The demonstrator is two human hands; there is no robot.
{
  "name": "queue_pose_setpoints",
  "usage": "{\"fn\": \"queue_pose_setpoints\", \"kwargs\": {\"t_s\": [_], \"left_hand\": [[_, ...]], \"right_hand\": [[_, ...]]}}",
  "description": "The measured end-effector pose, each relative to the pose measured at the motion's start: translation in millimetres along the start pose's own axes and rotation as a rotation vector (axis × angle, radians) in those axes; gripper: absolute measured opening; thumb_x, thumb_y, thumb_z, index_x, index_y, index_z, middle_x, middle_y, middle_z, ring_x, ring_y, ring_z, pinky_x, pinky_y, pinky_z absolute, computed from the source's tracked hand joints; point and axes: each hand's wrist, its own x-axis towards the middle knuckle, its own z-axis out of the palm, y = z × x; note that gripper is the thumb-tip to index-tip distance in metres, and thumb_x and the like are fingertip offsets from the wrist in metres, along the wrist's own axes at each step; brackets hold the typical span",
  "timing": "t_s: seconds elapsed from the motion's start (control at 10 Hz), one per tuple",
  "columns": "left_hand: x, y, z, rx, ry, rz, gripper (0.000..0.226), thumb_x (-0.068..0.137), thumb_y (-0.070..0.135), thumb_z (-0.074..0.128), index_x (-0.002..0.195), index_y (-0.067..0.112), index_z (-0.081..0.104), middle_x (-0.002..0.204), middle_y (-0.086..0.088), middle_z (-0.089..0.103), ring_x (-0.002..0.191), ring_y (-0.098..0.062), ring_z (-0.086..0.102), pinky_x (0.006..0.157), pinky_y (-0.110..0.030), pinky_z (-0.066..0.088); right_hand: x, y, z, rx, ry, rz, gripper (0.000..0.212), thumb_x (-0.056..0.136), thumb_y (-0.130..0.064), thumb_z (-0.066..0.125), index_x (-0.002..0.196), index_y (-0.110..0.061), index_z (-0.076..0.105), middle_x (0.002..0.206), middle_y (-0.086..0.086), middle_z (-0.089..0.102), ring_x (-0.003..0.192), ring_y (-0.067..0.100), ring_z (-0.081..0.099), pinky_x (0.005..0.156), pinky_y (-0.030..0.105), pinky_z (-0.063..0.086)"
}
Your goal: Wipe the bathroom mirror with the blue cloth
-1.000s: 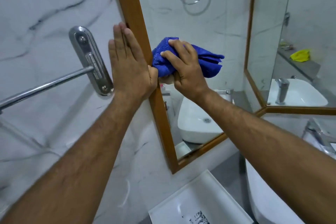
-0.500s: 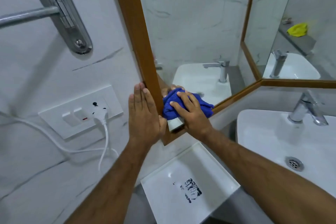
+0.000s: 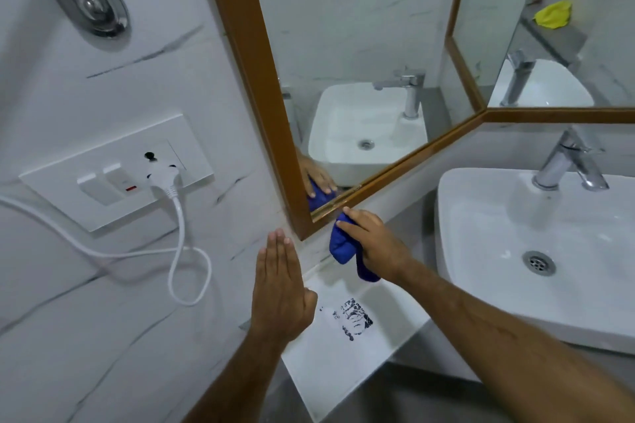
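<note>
The bathroom mirror (image 3: 347, 27) has a brown wooden frame (image 3: 247, 55) and hangs on the marble wall. My right hand (image 3: 372, 244) grips the bunched blue cloth (image 3: 343, 245) just below the frame's bottom left corner, fingertips touching the lower frame edge. The glass reflects that hand and the cloth. My left hand (image 3: 280, 288) is flat with fingers together, held against the wall below the corner, holding nothing.
A white sink (image 3: 488, 216) with a chrome tap (image 3: 567, 161) sits at right. A white tray (image 3: 347, 354) with a black print lies below my hands. A switch plate (image 3: 117, 172) with a white plug and cord is at left. A second mirror panel (image 3: 563, 27) angles off at right.
My right hand slid the cloth down the mirror's left side and off the bottom corner, below the frame. My left hand dropped down the wall alongside it.
</note>
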Motion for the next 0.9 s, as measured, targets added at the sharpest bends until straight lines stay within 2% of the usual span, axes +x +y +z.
{"fn": "queue_pose_setpoints", "kwargs": {"t_s": [0.1,0.2,0.3,0.4,0.5,0.6,0.7,0.8,0.9], "left_hand": [[-26,-4,23,0.041,-0.139,-0.013,0.093,0.091,0.048,0.032,0.144,0.004,-0.031,0.155,-0.017,-0.036,0.146,-0.035,-0.03,0.121,-0.046,-0.014],[-41,-2,39,0.032,-0.173,-0.023,0.096,0.093,0.05,0.037,0.145,0.005,-0.03,0.156,-0.018,-0.033,0.147,-0.039,-0.026,0.123,-0.051,-0.006],[-52,0,57,0.015,-0.169,-0.028,0.098,0.091,0.051,0.041,0.147,0.005,-0.025,0.159,-0.019,-0.027,0.148,-0.04,-0.022,0.123,-0.053,-0.002],[-61,0,73,0.038,-0.226,-0.044,0.101,0.089,0.051,0.046,0.149,0.004,-0.019,0.16,-0.021,-0.023,0.148,-0.042,-0.017,0.122,-0.053,-0.001],[-65,-1,85,0.066,-0.259,-0.026,0.094,0.088,0.043,0.049,0.154,0.0,-0.001,0.161,-0.024,-0.011,0.151,-0.044,-0.003,0.12,-0.051,-0.003],[-66,-2,97,0.109,-0.285,0.014,0.09,0.087,0.04,0.04,0.155,-0.003,-0.001,0.163,-0.027,-0.007,0.151,-0.044,-0.003,0.118,-0.051,-0.007],[-67,2,103,0.097,-0.331,0.031,0.091,0.088,0.042,0.037,0.154,-0.002,-0.004,0.163,-0.027,-0.008,0.151,-0.043,-0.006,0.119,-0.05,-0.007],[-66,11,100,0.117,-0.326,0.046,0.091,0.093,0.049,0.038,0.155,0.0,-0.007,0.163,-0.025,-0.012,0.151,-0.042,-0.01,0.118,-0.049,-0.01],[-56,24,88,0.049,-0.222,0.092,0.09,0.096,0.05,0.04,0.155,0.005,-0.011,0.164,-0.02,-0.014,0.151,-0.039,-0.012,0.115,-0.045,-0.018]], "right_hand": [[-27,5,4,0.074,0.112,0.076,0.057,0.075,0.021,0.063,0.128,0.0,0.06,0.136,0.023,0.056,0.123,0.043,0.053,0.102,0.053,0.048],[-49,3,17,0.0,0.12,0.096,0.059,0.078,0.019,0.061,0.132,-0.006,0.057,0.14,0.016,0.054,0.127,0.035,0.052,0.106,0.046,0.046],[-64,-3,50,-0.134,-0.06,0.067,0.067,0.086,0.007,0.063,0.146,-0.016,0.044,0.159,0.008,0.034,0.146,0.029,0.031,0.121,0.04,0.026],[-78,-10,91,-0.231,-0.291,0.138,0.075,0.095,-0.022,0.066,0.155,-0.029,0.021,0.167,0.002,0.009,0.154,0.028,0.008,0.122,0.045,0.006],[-90,-18,124,-0.287,-0.487,0.249,0.078,0.098,-0.026,0.061,0.156,-0.033,0.01,0.168,0.004,0.003,0.153,0.035,0.006,0.122,0.058,0.011],[-103,-26,148,-0.229,-0.546,0.357,0.076,0.102,-0.028,0.052,0.156,-0.036,-0.001,0.168,0.005,-0.004,0.153,0.037,0.003,0.121,0.059,0.008],[-108,-27,157,-0.187,-0.557,0.363,0.075,0.103,-0.04,0.042,0.156,-0.034,-0.011,0.166,0.005,-0.017,0.152,0.037,-0.011,0.12,0.059,-0.005],[-102,-20,141,-0.101,-0.645,0.331,0.077,0.101,-0.049,0.04,0.156,-0.03,-0.009,0.166,0.006,-0.015,0.152,0.035,-0.011,0.12,0.058,-0.002],[-100,-15,114,-0.003,-0.428,0.362,0.07,0.099,-0.037,0.044,0.157,-0.017,0.009,0.167,0.009,0.009,0.153,0.03,0.011,0.124,0.045,0.012]]}}
